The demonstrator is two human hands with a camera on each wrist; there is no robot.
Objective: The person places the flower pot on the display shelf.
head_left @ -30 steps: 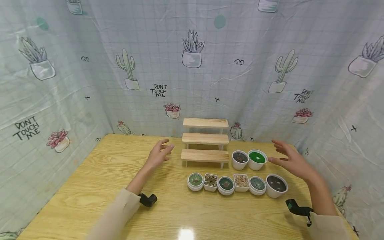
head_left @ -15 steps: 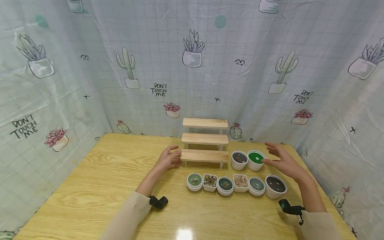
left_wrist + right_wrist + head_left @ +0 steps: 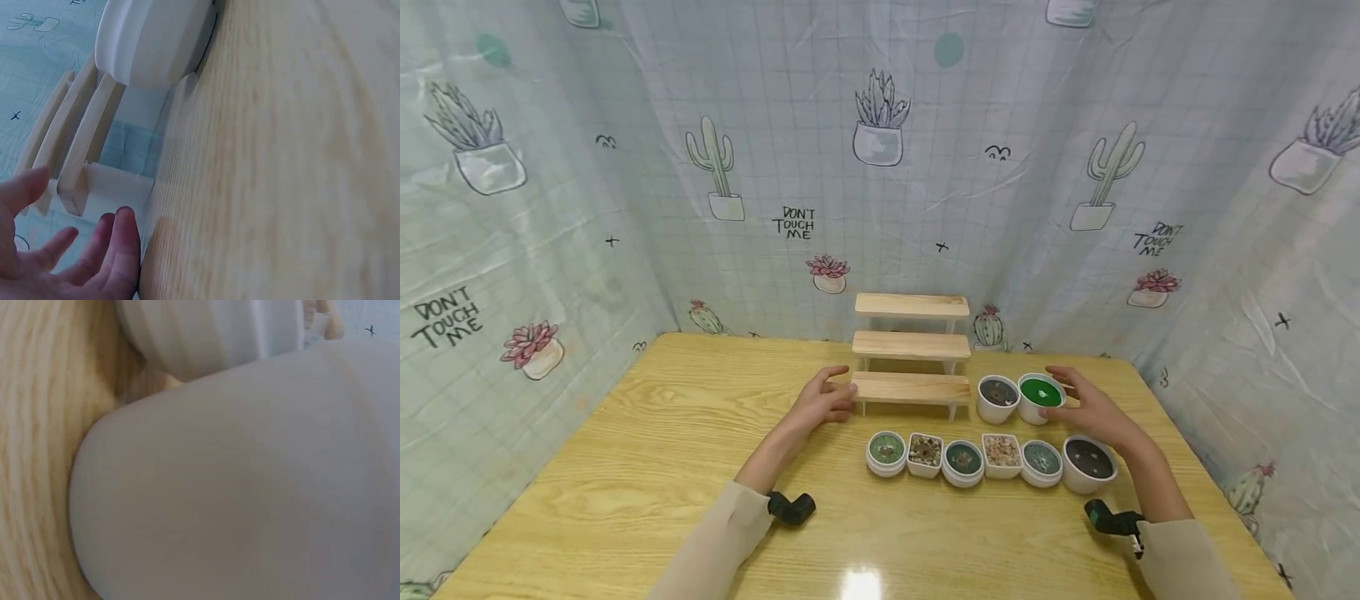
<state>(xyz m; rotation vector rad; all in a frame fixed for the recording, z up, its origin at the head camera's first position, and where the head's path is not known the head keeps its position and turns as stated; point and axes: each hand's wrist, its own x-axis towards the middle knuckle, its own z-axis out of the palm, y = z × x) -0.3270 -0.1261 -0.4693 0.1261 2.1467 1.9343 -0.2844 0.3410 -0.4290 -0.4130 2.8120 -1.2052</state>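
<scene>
- Head view is showing me the green-topped pot (image 3: 1041,392) standing upright on the desk (image 3: 685,433), just beside the grey-topped pot (image 3: 997,392).
- The right hand (image 3: 1093,417) is curving round the green-topped pot, thumb in front and fingers behind. I am not able to tell if it is squeezing, because no fingers are showing in the right wrist view.
- The left hand (image 3: 816,404) is holding nothing. Its fingers are spreading apart by the left end of the wooden stand (image 3: 912,387), and I am not sure if it is touching.
- I am worrying about the thumb. If it is pushing harder than the fingers, the green-topped pot could be sliding or tipping.
- That green top is shining, and I am not sure if it is wet or hard. If it is wet, a tilt could be making it spill.
- If the right hand is pushing left, the grey-topped pot could be getting bumped too.
- The right wrist's black camera (image 3: 1111,519) is sitting near the big dark-topped pot (image 3: 1088,464). If the arm is dropping low, it could be knocking that pot into the small round pot (image 3: 1041,464) next to it.
- The stand is standing on thin legs. If the left hand is poking it, it could be wobbling.
</scene>
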